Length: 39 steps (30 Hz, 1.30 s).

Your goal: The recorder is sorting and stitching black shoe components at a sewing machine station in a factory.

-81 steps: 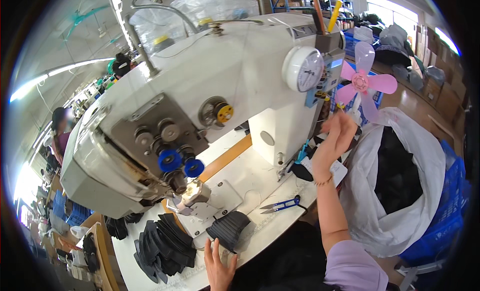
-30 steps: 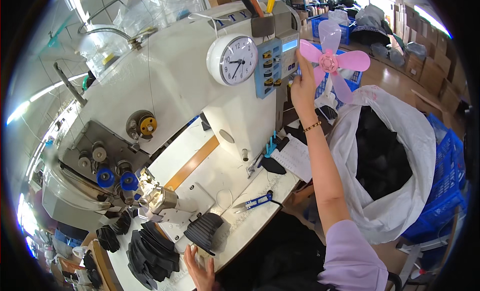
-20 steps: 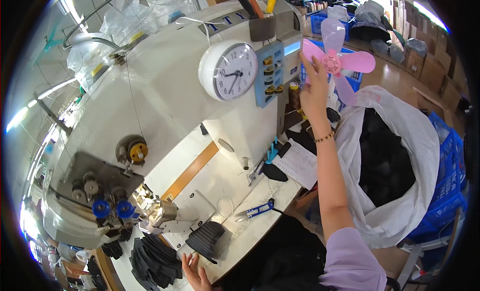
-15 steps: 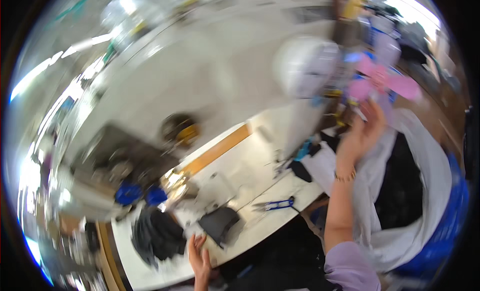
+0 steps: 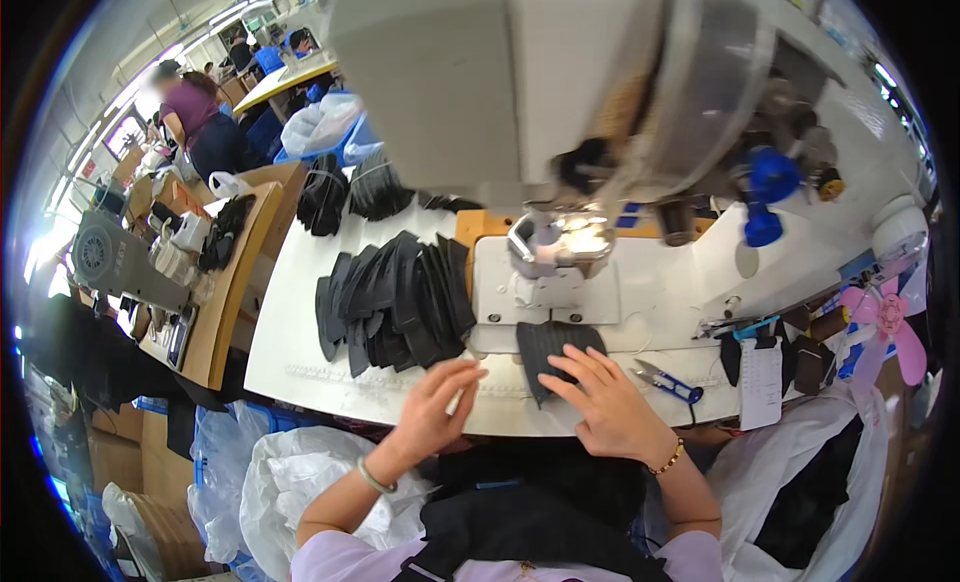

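A dark grey fabric piece (image 5: 545, 357) lies on the white sewing table, just in front of the machine's needle area. My right hand (image 5: 615, 407) rests over its right side with fingers spread. My left hand (image 5: 438, 407) is raised near the table's front edge, its fingers loosely bent and apart from the thumb, with nothing visible in it. It is close to a large heap of dark cut pieces (image 5: 395, 297). The sewing machine's lit needle area (image 5: 565, 247) stands directly beyond the fabric piece. Blue-handled thread snips (image 5: 672, 384) lie right of my right hand.
A pink fan (image 5: 888, 317) stands at the right edge, near a white paper slip (image 5: 760, 382). White plastic bags (image 5: 310, 482) sit below the table's front edge. Bundles of dark pieces (image 5: 375, 187) lie at the back left. Another person (image 5: 195, 117) stands far left.
The view has swung and steadied, now facing the machine. My right hand has moved from beside the pink fan to the fabric piece. My left hand is nearer the heap.
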Each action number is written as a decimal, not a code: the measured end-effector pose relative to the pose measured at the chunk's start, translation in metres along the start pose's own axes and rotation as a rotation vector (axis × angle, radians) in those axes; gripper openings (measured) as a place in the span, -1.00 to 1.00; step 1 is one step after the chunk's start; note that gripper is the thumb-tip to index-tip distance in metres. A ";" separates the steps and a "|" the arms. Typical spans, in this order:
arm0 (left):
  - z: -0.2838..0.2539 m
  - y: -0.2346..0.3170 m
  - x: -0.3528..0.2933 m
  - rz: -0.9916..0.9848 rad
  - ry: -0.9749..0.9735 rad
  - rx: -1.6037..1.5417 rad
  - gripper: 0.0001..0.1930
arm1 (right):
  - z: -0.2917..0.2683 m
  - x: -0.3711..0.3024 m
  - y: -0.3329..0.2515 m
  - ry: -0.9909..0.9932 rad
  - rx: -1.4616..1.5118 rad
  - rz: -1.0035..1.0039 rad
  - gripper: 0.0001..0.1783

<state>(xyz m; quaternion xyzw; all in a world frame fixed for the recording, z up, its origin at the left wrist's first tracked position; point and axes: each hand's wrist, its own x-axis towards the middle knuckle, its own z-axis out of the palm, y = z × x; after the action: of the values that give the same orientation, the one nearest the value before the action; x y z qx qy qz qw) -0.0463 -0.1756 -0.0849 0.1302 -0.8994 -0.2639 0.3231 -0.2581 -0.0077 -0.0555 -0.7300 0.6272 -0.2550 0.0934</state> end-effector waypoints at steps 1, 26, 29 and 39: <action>-0.014 0.001 0.010 0.043 0.095 0.054 -0.79 | 0.013 0.001 0.005 0.012 -0.106 0.025 -0.30; -0.042 -0.098 0.051 0.239 -0.262 0.676 -0.54 | 0.081 0.011 0.020 0.300 -0.363 0.004 -0.42; -0.039 -0.088 0.054 0.200 -0.302 0.646 -0.57 | 0.084 0.006 0.027 0.316 -0.395 -0.005 -0.49; 0.007 -0.097 0.112 -0.177 -0.262 0.762 -0.48 | 0.084 0.009 0.028 0.350 -0.347 -0.034 -0.54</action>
<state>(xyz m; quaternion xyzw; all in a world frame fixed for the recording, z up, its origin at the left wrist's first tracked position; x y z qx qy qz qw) -0.1299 -0.2983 -0.0858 0.2825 -0.9517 0.0469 0.1108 -0.2409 -0.0371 -0.1381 -0.6902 0.6560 -0.2674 -0.1478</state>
